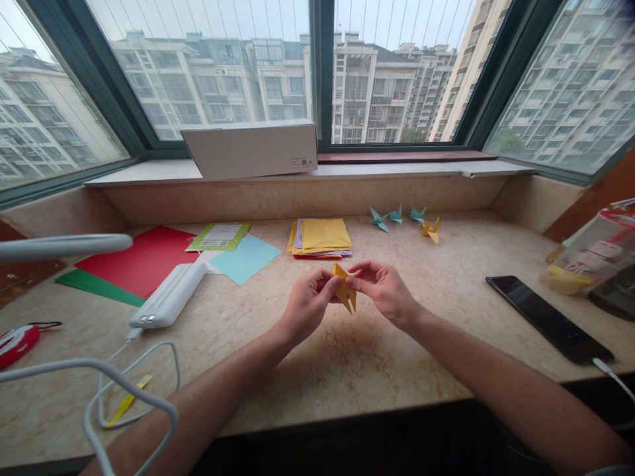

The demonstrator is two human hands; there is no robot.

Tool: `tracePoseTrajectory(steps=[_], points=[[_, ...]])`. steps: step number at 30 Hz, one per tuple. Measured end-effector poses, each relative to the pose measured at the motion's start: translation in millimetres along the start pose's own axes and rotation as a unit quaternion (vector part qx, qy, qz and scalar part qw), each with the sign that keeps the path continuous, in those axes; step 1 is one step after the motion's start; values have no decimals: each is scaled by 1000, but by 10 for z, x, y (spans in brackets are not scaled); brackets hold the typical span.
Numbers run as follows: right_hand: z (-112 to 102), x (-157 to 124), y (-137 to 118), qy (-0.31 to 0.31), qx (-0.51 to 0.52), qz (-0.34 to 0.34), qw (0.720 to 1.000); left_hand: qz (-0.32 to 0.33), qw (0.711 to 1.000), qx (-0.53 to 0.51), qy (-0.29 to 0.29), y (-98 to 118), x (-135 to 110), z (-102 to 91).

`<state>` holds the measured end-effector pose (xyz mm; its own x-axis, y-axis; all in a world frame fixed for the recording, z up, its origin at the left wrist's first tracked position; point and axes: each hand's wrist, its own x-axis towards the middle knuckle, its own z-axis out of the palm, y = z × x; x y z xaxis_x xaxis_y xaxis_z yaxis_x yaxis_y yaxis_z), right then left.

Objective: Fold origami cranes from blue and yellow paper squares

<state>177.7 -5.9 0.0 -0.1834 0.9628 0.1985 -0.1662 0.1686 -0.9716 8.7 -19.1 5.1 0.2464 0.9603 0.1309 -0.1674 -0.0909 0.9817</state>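
Between my two hands is a folded piece of yellow origami paper (346, 295), with two narrow points hanging downward. My left hand (313, 297) pinches its left side between thumb and fingers. On the other side, my right hand (384, 291) grips the upper right part of the fold. Beyond my hands lies a stack of folded yellow and purple papers (325, 236). To the right of the stack stand several finished paper cranes, blue ones (380, 219) and a yellow one (431, 230).
Red sheets (139, 258), a light blue sheet (245, 258) and a white power bank (169, 295) with a looping cable (171, 413) lie on the left. A black phone (548, 317) and a clear plastic bag (590, 251) are at right. A long box (253, 151) stands on the sill.
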Motion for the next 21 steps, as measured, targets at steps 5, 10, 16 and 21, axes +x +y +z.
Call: tracePoseTrajectory(steps=[5,10,16,21], points=[[-51,40,50,-53,-55,-51,996,-34,999,-42,2,-4,34,-33],[-115,25,27,-96,-169,-163,967,-17,998,-56,15,93,7,-36],[-177,4,-84,-150,-265,-272,913,9,1000,-28,9,104,-13,-36],[-204,37,-27,-94,-257,-240,931,-6,999,49,-19,60,-52,-30]])
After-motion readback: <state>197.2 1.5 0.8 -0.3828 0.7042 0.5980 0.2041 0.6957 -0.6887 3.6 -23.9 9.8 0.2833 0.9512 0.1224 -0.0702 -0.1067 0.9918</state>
